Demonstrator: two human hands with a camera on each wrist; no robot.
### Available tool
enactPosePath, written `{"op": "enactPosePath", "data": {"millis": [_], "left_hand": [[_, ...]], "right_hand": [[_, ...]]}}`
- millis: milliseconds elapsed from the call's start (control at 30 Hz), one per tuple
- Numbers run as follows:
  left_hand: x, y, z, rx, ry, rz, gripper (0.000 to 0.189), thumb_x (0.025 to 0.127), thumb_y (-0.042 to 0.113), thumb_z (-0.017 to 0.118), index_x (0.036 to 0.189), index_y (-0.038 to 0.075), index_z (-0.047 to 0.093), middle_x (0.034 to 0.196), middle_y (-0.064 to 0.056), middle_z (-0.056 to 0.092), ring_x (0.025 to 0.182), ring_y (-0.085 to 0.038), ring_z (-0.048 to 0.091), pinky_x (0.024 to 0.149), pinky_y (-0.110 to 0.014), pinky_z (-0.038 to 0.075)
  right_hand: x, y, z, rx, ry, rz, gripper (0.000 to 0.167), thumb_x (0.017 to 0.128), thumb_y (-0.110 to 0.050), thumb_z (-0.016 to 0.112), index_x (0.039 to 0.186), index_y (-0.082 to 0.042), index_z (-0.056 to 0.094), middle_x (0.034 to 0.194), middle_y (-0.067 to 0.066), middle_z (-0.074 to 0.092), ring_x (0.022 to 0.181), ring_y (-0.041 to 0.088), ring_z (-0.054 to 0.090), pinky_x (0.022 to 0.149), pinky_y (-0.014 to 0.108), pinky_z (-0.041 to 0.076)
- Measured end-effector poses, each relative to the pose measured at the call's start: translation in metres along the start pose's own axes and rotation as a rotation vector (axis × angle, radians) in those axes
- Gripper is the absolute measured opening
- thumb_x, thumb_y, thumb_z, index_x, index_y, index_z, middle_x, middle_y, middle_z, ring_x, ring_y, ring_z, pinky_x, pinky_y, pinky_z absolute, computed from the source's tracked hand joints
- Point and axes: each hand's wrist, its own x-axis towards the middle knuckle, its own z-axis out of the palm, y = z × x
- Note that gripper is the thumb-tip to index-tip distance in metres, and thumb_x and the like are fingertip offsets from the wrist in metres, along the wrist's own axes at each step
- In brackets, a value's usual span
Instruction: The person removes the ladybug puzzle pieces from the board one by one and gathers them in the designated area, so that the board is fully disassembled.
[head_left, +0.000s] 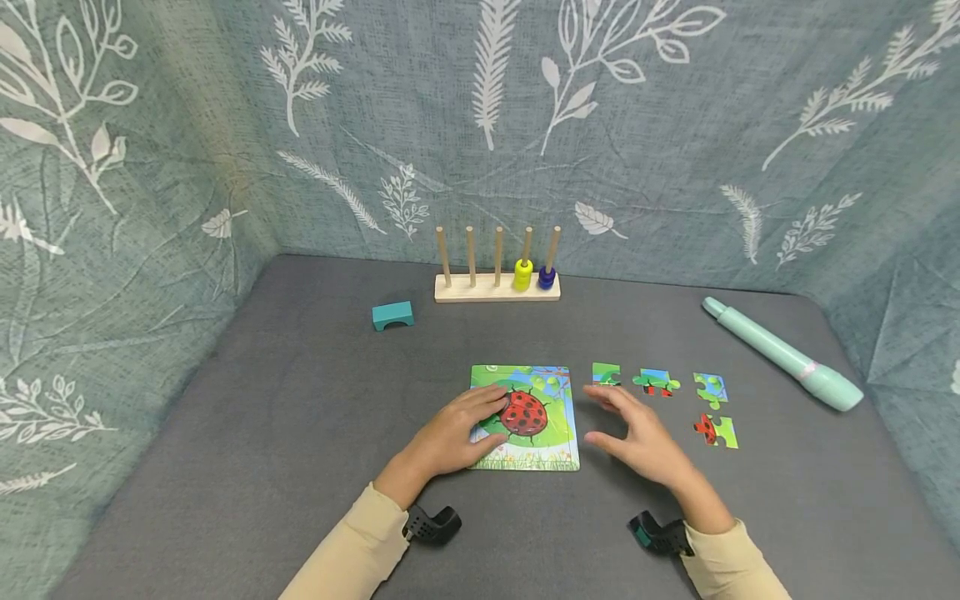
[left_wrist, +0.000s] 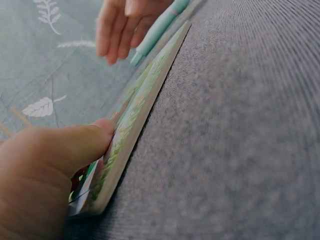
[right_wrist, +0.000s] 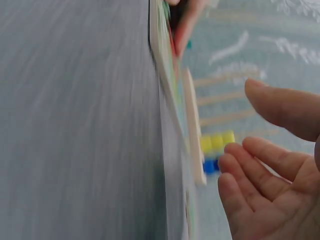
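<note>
A square ladybug jigsaw puzzle [head_left: 551,433] lies flat on the dark table, its red, black-spotted ladybug in the middle of a green and blue picture. My left hand [head_left: 457,429] rests over its left side, fingers and thumb spread on the picture. In the left wrist view the thumb [left_wrist: 92,142] presses on the puzzle near its front edge. Just right of the puzzle, my right hand [head_left: 641,437] hovers with thumb and fingers apart and nothing between them. Its fingertips overlap a green puzzle piece [head_left: 606,372] in the head view.
Several more loose pieces lie right, among them a blue-green one [head_left: 656,379] and a ladybug one [head_left: 724,431]. A pale green tube-shaped object [head_left: 783,350] lies far right. Behind stand a wooden peg rack [head_left: 491,292] with yellow and blue rings and a teal arch block [head_left: 393,314].
</note>
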Motion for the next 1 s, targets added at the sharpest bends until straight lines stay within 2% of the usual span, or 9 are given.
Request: {"op": "enactPosePath", "data": {"millis": [133,300,500,667,1000], "left_hand": [[0.000,-0.001,0.000,0.002,0.000,-0.005,0.051,0.088,0.026,0.068,0.132,0.003,0.056,0.140,-0.011,0.051,0.134,-0.028,0.043,0.112,-0.041,0.037],[0.000,-0.001,-0.001,-0.001,0.005,-0.005,0.051,0.088,0.026,0.068,0.131,0.003,0.057,0.140,-0.011,0.051,0.133,-0.028,0.044,0.112,-0.042,0.038],[0.000,-0.001,-0.001,0.000,0.009,-0.001,0.051,0.087,0.027,0.069,0.131,0.003,0.058,0.139,-0.011,0.053,0.133,-0.027,0.045,0.111,-0.042,0.038],[0.001,0.001,-0.001,0.000,0.010,0.003,0.051,0.087,0.027,0.068,0.130,0.002,0.057,0.138,-0.011,0.053,0.132,-0.027,0.045,0.112,-0.041,0.037],[0.001,0.001,-0.002,-0.003,0.022,0.013,0.051,0.086,0.026,0.069,0.129,0.001,0.058,0.137,-0.013,0.054,0.132,-0.028,0.046,0.111,-0.042,0.039]], "right_hand": [[0.017,-0.010,0.016,0.032,-0.055,0.019,0.060,0.081,-0.013,0.075,0.133,-0.001,0.050,0.131,0.013,0.056,0.119,0.030,0.054,0.100,0.041,0.048],[0.035,-0.018,0.033,0.060,-0.106,0.064,0.059,0.082,-0.015,0.074,0.134,0.000,0.049,0.131,0.015,0.054,0.118,0.033,0.055,0.099,0.046,0.048],[0.046,-0.023,0.048,-0.010,-0.154,0.098,0.057,0.081,-0.015,0.074,0.132,-0.001,0.052,0.130,0.013,0.055,0.115,0.031,0.056,0.096,0.048,0.048],[0.046,-0.023,0.053,-0.059,-0.134,0.074,0.055,0.078,-0.012,0.076,0.127,-0.001,0.055,0.128,0.013,0.056,0.116,0.030,0.055,0.096,0.048,0.047],[0.044,-0.022,0.059,-0.058,-0.101,0.057,0.046,0.075,-0.010,0.077,0.116,0.001,0.061,0.128,0.013,0.054,0.122,0.031,0.050,0.101,0.049,0.044]]}}
